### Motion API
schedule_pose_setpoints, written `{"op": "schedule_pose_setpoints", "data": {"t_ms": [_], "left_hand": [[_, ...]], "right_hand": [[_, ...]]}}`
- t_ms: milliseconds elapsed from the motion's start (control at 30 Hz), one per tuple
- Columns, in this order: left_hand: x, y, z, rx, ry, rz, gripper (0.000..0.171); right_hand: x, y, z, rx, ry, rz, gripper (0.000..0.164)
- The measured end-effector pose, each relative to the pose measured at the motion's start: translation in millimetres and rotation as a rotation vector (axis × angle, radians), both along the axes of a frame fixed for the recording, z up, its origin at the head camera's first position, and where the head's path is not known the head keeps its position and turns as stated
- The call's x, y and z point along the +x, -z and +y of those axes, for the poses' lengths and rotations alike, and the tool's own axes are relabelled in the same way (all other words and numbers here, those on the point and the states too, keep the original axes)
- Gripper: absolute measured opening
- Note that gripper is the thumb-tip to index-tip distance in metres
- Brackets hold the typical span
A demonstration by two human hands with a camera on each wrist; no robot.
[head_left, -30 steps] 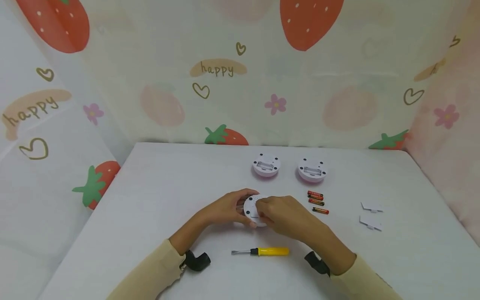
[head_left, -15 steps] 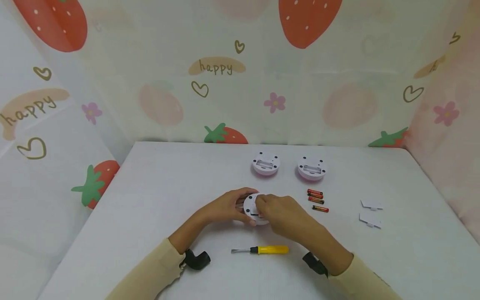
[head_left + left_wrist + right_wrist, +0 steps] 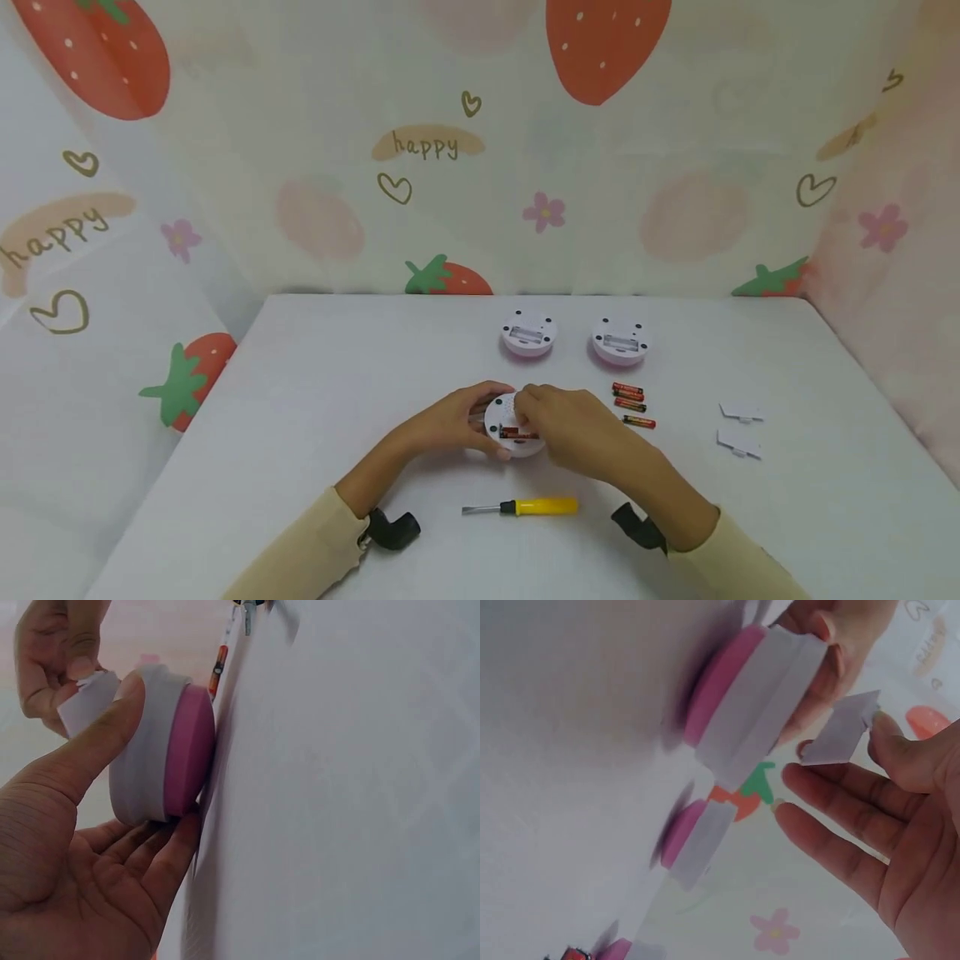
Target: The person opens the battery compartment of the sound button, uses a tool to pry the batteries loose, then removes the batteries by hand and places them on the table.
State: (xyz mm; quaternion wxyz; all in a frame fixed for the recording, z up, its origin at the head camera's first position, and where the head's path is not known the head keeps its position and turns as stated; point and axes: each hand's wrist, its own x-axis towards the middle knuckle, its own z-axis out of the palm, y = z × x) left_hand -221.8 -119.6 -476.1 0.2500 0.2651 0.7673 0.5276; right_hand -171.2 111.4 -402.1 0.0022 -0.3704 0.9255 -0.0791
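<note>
A round white device with a pink lower part lies with its flat white face up in the middle of the table. My left hand grips its left side, thumb at the near edge and fingers round the far side. In its exposed compartment red-and-black batteries show, partly covered by my other hand. My right hand is over the device's right side. Between thumb and fingers it pinches a small white battery cover, held tilted just off the device's face in the right wrist view.
Behind stand two similar devices, one on the left and one on the right, compartments uncovered. Several loose batteries lie to the right, with two white covers farther right. A yellow-handled screwdriver lies in front.
The battery cover has come up off the device in my right hand, and the batteries beneath now show. My left hand has kept its grip on the device.
</note>
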Motion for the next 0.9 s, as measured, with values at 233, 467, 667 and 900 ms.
{"op": "schedule_pose_setpoints", "data": {"t_ms": [233, 467, 667, 900], "left_hand": [[-7.2, -4.8, 4.6, 0.018, 0.004, -0.004, 0.082], [-4.2, -2.6, 6.8, -0.040, -0.009, -0.009, 0.086], [0.4, -1.9, 4.0, -0.040, -0.020, -0.015, 0.086], [4.6, -1.5, -1.0, -0.032, -0.038, -0.036, 0.087]], "right_hand": [[-2.9, -13.9, 19.8, -0.022, 0.090, 0.003, 0.027], [4.3, -7.1, 61.2, -0.024, 0.172, 0.034, 0.017], [17.1, 4.2, 98.1, -0.073, 0.162, 0.149, 0.027], [32.8, 21.0, 132.3, -0.083, 0.195, 0.140, 0.031]]}}
